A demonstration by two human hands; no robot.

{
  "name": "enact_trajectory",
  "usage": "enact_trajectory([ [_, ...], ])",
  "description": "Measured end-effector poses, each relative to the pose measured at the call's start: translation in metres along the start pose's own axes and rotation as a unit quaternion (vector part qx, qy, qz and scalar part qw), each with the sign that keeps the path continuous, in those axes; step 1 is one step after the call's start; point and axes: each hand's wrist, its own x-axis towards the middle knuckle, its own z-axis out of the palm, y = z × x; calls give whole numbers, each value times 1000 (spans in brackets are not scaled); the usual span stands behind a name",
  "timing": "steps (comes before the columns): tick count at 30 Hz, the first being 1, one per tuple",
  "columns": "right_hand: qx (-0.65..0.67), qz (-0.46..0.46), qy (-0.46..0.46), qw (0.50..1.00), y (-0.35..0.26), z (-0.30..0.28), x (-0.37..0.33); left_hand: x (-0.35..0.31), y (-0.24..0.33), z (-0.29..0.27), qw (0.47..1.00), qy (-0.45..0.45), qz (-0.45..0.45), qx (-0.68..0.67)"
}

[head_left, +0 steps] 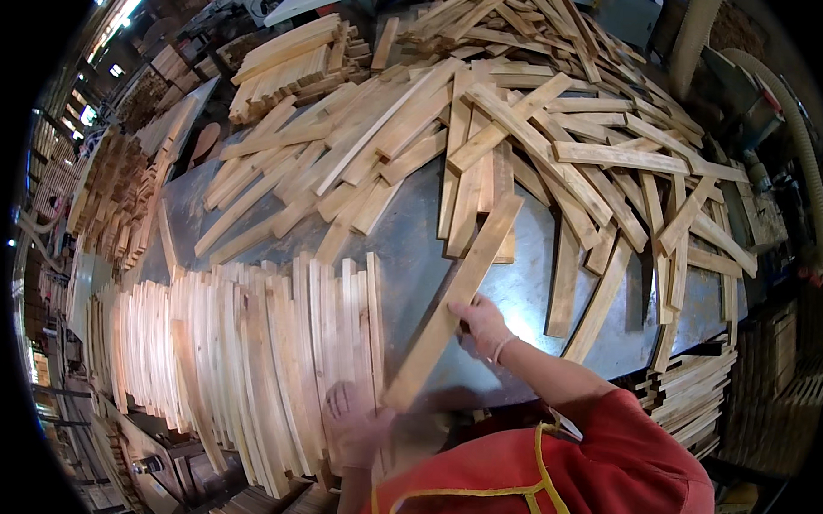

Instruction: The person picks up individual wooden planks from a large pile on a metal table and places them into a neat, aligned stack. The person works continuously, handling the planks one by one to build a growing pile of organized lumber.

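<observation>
The table point(412, 230) spreads under and beyond the right-hand grip and bears most of the wood. The heap point(529, 139) fills the far side and the right of the grip, its pieces crossing at many angles, which suggests they lie loose rather than sorted. Left of the grip, the row point(254, 360) is packed side by side, narrow edges up; set like that, the pieces probably prop one another. The stack point(287, 67) sits beyond the grip, far to its left, laid mostly parallel.

The slat point(455, 299) is in the right hand point(483, 329), one end reaching away toward the heap, the other coming back near the left hand. It is held near mid-length, likely for balance. The thumb and fingers pinch it from its right edge, closed to about its thickness.

The left hand point(356, 418), left of the grip and nearer the body, is at the row's right end; blur hides whether it pinches anything. A pale wristband point(503, 348) lies just behind the grip.
</observation>
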Motion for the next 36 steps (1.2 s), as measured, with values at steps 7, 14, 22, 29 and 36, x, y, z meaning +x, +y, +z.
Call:
enact_trajectory([
  [7,-527,-122,-197,817,-40,-6,-12,25,96,13,990,-134,26,37],
  [14,-687,-351,430,468,-245,-165,91,50,113,20,977,-200,-69,17],
  [22,-501,-211,209,813,-134,-119,-12,-3,58,38,992,94,-2,90],
  [29,-425,-36,-68,902,93,-37,-123,-8,27,35,991,105,85,-13],
  [36,-628,-71,-397,665,66,52,-109,4,41,32,979,122,164,-8],
])
